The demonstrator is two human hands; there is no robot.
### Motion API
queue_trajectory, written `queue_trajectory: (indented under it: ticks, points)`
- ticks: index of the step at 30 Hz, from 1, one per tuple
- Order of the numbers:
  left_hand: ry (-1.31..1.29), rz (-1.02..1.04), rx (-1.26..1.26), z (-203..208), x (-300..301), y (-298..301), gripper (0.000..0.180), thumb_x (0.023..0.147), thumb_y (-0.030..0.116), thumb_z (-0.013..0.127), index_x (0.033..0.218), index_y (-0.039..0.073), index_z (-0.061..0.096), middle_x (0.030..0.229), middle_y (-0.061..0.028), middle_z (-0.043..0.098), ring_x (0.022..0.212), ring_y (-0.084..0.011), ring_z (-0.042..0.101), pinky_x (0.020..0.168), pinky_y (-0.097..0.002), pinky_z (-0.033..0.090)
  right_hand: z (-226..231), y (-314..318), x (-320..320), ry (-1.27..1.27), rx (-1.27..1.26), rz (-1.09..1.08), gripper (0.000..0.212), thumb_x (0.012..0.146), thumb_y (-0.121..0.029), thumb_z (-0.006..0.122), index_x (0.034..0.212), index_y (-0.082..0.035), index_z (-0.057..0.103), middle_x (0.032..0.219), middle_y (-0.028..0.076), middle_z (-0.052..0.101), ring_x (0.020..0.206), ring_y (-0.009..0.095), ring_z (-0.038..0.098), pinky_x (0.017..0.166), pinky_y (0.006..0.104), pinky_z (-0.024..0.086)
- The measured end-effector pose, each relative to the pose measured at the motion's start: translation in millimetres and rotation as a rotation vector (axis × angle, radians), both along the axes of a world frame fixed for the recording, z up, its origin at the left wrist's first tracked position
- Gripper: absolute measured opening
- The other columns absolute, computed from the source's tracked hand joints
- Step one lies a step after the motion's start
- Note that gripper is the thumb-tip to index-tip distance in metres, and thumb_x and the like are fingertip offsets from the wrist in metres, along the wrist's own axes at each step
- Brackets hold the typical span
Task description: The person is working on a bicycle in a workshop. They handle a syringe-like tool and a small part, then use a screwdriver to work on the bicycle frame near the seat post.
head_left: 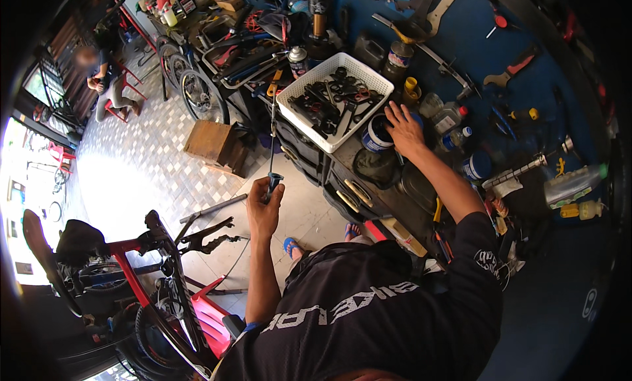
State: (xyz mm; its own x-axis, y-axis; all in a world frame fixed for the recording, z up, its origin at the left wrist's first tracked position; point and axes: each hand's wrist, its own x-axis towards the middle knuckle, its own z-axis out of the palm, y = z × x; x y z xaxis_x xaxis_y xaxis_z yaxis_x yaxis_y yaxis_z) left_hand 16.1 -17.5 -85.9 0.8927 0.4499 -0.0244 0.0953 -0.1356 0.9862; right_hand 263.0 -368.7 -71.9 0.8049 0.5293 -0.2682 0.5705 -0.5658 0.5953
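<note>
My left hand point(264, 206) is closed around the blue handle of a long, thin-shafted tool point(272, 144), held upright in front of the bench. The shaft points away from me toward the bench edge; its far tip is hard to make out. Over at the bench, my right hand point(406, 132) reaches out with its fingers spread, resting on or just over a round tub point(376, 139) with a blue and white label. Part of the tub is hidden by the hand. Just beyond it stands a white plastic basket point(294, 118) heaped with black small parts and tools.
Bottles point(450, 118), jars and a spray can point(297, 62) crowd the bench. Tools hang on the blue wall point(474, 42). A wooden box point(214, 146) stands on the tiled floor. At left are a red and black bike frame point(135, 276) and a seated person point(108, 85).
</note>
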Motion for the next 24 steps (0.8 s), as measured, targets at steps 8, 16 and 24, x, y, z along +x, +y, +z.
queue_trajectory:
  ticks: [8, 16, 24]
  points:
    - [-0.011, 0.015, 0.007, 2.5, 1.5, 4.1, 0.033, 0.096, 0.023, 0.077, 0.116, 0.000, 0.064, 0.086, -0.0019, 0.067, 0.072, -0.0072, 0.055, 0.062, -0.0250, 0.045, -11.3, 0.1, 10.8, 0.009, 0.150, 0.062, 0.037, 0.111, -0.027, 0.042, 0.127, -0.013, 0.073, 0.170, 0.004, 0.027, 0.160, 0.027, 0.011, 0.133, 0.0459, 0.011]
    - [-0.028, -0.001, 0.037, 3.7, 3.8, 2.3, 0.036, 0.097, 0.026, 0.076, 0.118, 0.000, 0.064, 0.086, -0.0019, 0.067, 0.068, -0.0068, 0.055, 0.060, -0.0234, 0.045, -10.5, 4.2, 13.0, 0.006, 0.218, 0.101, 0.033, 0.107, -0.022, 0.048, 0.122, -0.006, 0.071, 0.164, 0.006, 0.038, 0.159, 0.028, 0.017, 0.131, 0.0473, 0.015]
    - [-0.153, -0.100, -0.132, 5.1, 5.1, 3.1, 0.046, 0.104, 0.031, 0.068, 0.130, -0.005, 0.058, 0.091, -0.0030, 0.063, 0.082, -0.0097, 0.056, 0.074, -0.0270, 0.048, 52.9, 32.4, -25.9, -0.071, 0.467, 0.098, 0.042, 0.086, -0.010, 0.070, 0.128, -0.008, 0.063, 0.161, 0.014, 0.037, 0.157, 0.035, 0.020, 0.129, 0.0519, 0.019]
